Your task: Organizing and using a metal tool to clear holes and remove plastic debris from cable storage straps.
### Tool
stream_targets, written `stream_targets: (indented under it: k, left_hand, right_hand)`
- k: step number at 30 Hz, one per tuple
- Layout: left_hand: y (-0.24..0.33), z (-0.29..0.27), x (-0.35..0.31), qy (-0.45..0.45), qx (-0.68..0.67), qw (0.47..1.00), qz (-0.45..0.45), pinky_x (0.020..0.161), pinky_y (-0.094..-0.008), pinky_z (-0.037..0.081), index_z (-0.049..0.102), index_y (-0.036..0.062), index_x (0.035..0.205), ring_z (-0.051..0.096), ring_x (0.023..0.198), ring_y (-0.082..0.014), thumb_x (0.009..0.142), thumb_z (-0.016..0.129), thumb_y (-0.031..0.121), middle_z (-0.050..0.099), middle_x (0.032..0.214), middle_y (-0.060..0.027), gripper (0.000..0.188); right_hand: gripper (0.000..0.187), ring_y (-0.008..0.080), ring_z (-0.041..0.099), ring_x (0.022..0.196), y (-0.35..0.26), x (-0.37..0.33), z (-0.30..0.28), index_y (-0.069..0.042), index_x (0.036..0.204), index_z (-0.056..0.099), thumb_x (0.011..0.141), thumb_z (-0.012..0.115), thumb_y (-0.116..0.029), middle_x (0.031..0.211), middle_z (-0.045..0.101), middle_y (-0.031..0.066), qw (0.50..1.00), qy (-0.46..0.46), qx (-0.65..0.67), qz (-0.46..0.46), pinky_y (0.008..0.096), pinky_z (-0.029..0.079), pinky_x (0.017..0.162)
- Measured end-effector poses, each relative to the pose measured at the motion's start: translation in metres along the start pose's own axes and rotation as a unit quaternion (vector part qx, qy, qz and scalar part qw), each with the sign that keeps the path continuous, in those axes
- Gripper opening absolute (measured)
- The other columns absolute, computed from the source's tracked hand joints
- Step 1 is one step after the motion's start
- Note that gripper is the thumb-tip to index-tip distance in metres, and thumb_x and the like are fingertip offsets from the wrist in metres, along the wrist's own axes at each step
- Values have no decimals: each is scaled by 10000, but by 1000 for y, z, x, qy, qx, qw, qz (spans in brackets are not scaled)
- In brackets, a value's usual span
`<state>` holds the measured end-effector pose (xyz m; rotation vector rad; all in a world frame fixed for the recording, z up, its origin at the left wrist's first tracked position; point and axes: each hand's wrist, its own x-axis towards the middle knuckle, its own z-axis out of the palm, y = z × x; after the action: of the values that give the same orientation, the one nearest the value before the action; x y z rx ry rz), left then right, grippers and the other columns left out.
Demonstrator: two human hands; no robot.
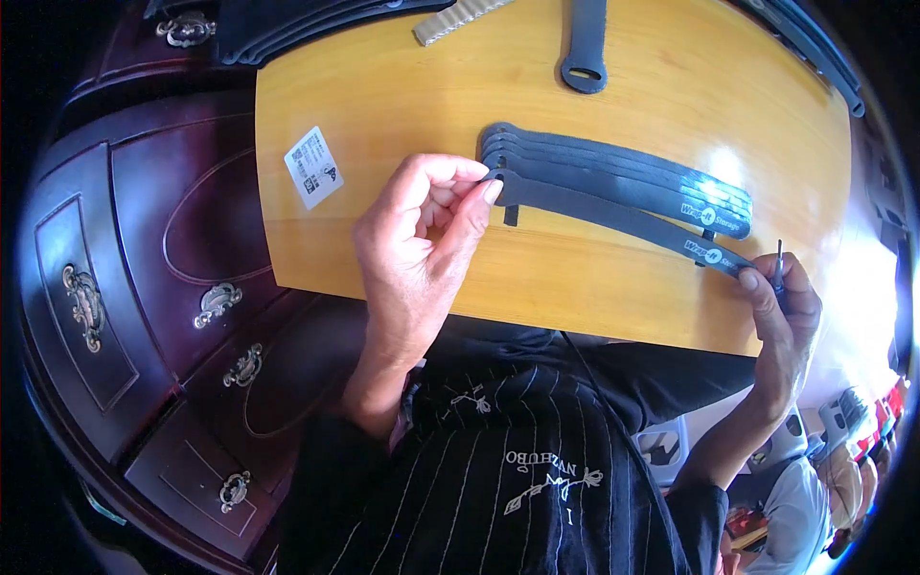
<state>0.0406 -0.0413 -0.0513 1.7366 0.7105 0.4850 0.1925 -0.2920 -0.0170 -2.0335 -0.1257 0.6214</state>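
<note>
Between my hands a long black strap (599,205) with a slotted, rounded left end stretches just above the table. My left hand (412,240) pinches that slotted end between thumb and fingertips. At the other end, my right hand (788,321) grips the strap between thumb and fingers. A small thin tool with a narrow metal tip (779,257) also sticks up from the right hand's fingers; its kind is hard to make out. Just beyond lies a fanned row of several similar black straps (613,165), with pale print near their right ends.
The yellow wooden table (402,115) carries a white printed label (313,168) at left and another slotted black strap (586,48) at the far side. A beige ribbed strip (460,19) and folded dark fabric (316,24) lie at the far edge. Dark drawers (144,240) stand left.
</note>
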Motion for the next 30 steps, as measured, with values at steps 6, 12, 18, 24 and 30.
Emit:
stream_targets:
  k: [6, 12, 18, 24, 30]
  left_hand:
    - [0, 3, 3, -2, 27, 1000, 9, 559, -153, 409, 602, -4, 920, 484, 613, 7, 838, 697, -22, 619, 756, 10, 127]
    - [-1, 4, 4, 1, 25, 1000, 8, 549, -160, 409, 589, -8, 916, 478, 602, 1, 840, 688, -32, 605, 743, 6, 126]
    - [-1, 5, 5, -3, 40, 999, 29, 544, -159, 408, 581, -9, 918, 482, 600, -3, 840, 685, -35, 599, 746, -5, 133]
    - [3, 7, 5, 5, 55, 998, 15, 540, -158, 406, 579, -9, 915, 486, 599, -6, 839, 686, -38, 595, 742, -3, 135]
    - [2, 15, 5, -8, 33, 999, 13, 533, -162, 396, 584, 3, 919, 479, 595, -7, 845, 687, -19, 584, 734, 11, 128]
  right_hand:
    - [207, 33, 411, 621, -1, 1, -5, -53, 800, 626, 805, 768, -203, 667, 522, -69, 1000, 18, -24, 9, 186, 312, 600]
    - [201, 38, 423, 614, 0, 3, -1, -60, 796, 625, 806, 765, -204, 662, 532, -61, 1000, 20, -24, -4, 199, 326, 604]
    - [187, 39, 444, 620, 1, 4, -1, -59, 809, 628, 816, 756, -195, 668, 553, -51, 1000, 16, -14, -1, 196, 338, 611]
    - [183, 45, 457, 623, 1, 7, -2, -56, 821, 632, 816, 754, -192, 673, 559, -47, 1000, 18, -12, -2, 196, 344, 617]
    - [172, 51, 491, 627, -4, 3, -5, -51, 815, 644, 801, 763, -173, 673, 573, -42, 999, 44, -27, 5, 194, 368, 619]
